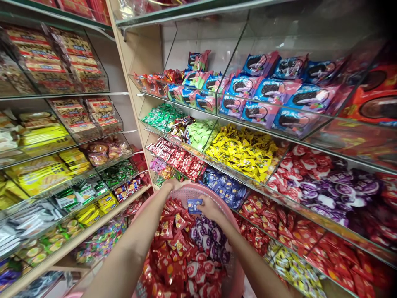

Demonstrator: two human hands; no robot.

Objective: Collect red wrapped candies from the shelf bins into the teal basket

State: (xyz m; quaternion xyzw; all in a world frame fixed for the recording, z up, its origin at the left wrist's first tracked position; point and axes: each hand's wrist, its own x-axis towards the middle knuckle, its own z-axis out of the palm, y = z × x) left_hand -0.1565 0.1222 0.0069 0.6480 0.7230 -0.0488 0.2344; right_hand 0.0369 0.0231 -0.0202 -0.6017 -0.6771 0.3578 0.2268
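Note:
A round pink plastic basket (225, 197) with a perforated wall stands between my forearms. At its far rim is my left hand (177, 183), closed over the edge, with part of the fingers hidden. Over the basket's inside, my right hand (211, 208) pinches a small blue candy packet (194, 206). Beneath it lie red candy packets (173, 244), purple-and-white wrapped candies (208, 236) and red-and-white wrapped candies (203, 271). Just beyond the rim, a shelf compartment holds similar blue packets (225, 186).
Clear-fronted shelves of sweets rise ahead and to the right, with yellow candies (243, 151) and blue-pink cookie packs (263, 91). On the left, another shelf unit (93, 211) carries wrapped snacks. The glass shelf edges (248, 176) run close to the basket and my right arm.

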